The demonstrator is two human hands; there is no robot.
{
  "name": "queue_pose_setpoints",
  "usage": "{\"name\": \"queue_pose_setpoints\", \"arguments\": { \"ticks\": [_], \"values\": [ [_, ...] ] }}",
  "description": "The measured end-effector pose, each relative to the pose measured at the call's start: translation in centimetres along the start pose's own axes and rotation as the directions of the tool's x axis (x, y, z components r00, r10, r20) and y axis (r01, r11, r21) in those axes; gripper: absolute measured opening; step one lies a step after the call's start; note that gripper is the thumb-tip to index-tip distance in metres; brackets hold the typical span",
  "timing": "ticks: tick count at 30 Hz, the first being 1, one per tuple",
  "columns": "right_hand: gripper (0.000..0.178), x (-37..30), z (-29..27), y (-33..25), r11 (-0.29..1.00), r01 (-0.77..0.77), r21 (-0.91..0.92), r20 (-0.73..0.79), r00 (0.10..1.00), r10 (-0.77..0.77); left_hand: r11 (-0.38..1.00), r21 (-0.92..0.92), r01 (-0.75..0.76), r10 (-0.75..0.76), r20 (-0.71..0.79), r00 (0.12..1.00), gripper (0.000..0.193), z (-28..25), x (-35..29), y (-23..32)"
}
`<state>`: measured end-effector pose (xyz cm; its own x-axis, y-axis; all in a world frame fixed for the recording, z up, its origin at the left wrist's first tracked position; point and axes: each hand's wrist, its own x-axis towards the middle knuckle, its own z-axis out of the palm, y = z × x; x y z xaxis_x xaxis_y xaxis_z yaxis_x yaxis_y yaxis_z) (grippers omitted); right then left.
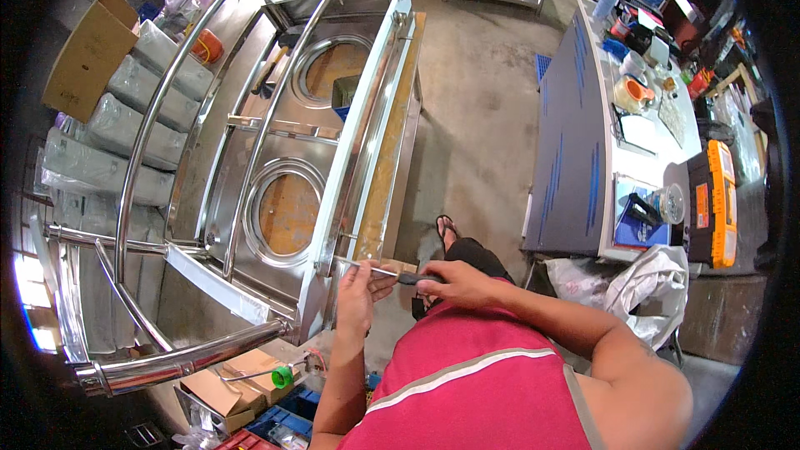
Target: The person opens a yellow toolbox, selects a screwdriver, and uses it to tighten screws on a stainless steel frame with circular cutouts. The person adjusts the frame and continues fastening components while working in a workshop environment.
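Screwdriver (408, 279): one; dark handle, slim metal shank. Held near level at the lower centre of the frame, gripped by the handle and steadied along the shank; tip pointed left, just beside the steel rack's lower right corner; contact cannot be told.

Steel rack (337, 192): one; polished metal, set across the upper left and centre. Two round, ringed openings are placed one above the other. The right-hand beam is faced in pale white; the left side is bounded by a long, curved tube.
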<state>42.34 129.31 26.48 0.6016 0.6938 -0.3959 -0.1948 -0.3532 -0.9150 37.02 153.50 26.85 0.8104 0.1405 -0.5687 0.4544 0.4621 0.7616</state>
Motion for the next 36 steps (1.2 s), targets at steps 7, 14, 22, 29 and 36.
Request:
{"name": "queue_pose_setpoints", "arguments": {
  "ticks": [7, 14, 22, 29, 36],
  "values": [
    [0.033, 1.7, -9.2, 0.3, 0.95, 0.038, 0.309, -0.142, 0.99, 0.007, 0.98, 0.059, -0.191, 0.185, 0.086, 0.979, 0.027, 9.2, 7.2, 4.4],
    [0.032, 9.1, -25.4, -0.3, 0.981, 0.179, 0.071, -0.385, 0.912, -0.138, 0.968, 0.142, -0.207, 0.193, 0.108, 0.975, 0.025, 21.7, 21.9, 10.3],
    [0.035, 19.2, -45.4, -2.3, 0.965, 0.119, -0.235, -0.623, 0.744, -0.243, 0.989, -0.049, -0.137, 0.14, 0.073, 0.987, 0.026, 36.8, 44.2, 15.0],
    [0.036, 25.9, -52.7, -5.0, 0.908, 0.144, -0.392, -0.438, 0.839, -0.323, 0.985, -0.103, -0.136, 0.121, -0.138, 0.983, 0.031, 37.8, 50.3, 18.0],
    [0.035, 28.0, -53.6, -4.4, 0.929, 0.098, -0.356, -0.327, 0.919, -0.222, 0.993, -0.006, -0.12, 0.117, -0.199, 0.973, 0.037, 37.5, 51.0, 17.9]
  ]
}}
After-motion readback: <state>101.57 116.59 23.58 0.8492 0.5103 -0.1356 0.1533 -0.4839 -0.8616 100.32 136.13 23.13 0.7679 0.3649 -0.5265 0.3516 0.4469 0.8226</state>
